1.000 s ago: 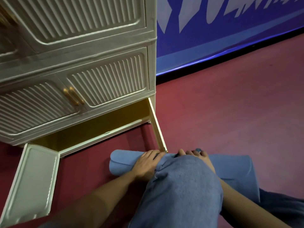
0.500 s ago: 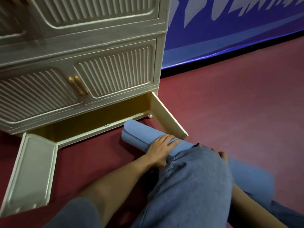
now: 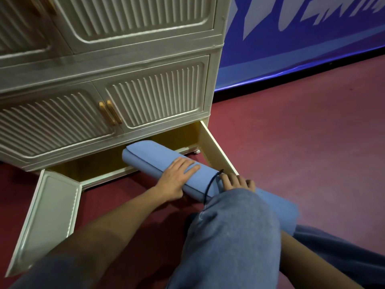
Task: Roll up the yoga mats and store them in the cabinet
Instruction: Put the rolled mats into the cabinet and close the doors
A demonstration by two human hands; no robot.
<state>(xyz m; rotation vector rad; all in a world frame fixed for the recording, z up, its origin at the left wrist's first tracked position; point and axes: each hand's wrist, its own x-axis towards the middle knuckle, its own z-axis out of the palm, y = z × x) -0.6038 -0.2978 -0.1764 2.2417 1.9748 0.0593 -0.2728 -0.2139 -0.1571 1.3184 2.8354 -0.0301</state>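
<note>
Taking the cabinet (image 3: 129,65) as my landmark: its bottom compartment stands open, with the left door (image 3: 48,222) swung out flat toward me over the red floor (image 3: 302,147) and the right door (image 3: 216,151) swung out edge-on at the cabinet's right corner. Between those two door edges lies the open mouth of the compartment, yellowish inside, with free floor in front of it.

The rolled blue yoga mat (image 3: 154,157) lies slantwise, its far end just inside that mouth, nearer the right door than the left, and its near end running back past my knee (image 3: 231,236). A dark cord (image 3: 212,182) loops round the roll near its middle.

My left hand (image 3: 177,180) lies over the top of the roll in front of the cabinet, fingers fairly straight across it and thumb underneath along its near edge. My right hand (image 3: 237,182) sits on the mat just behind the cord, close to the tip of the right door; my knee hides most of it, so I cannot tell whether it grips or merely rests

To the right of the cabinet the floor runs wide open up to the blue wall banner (image 3: 302,38)
</note>
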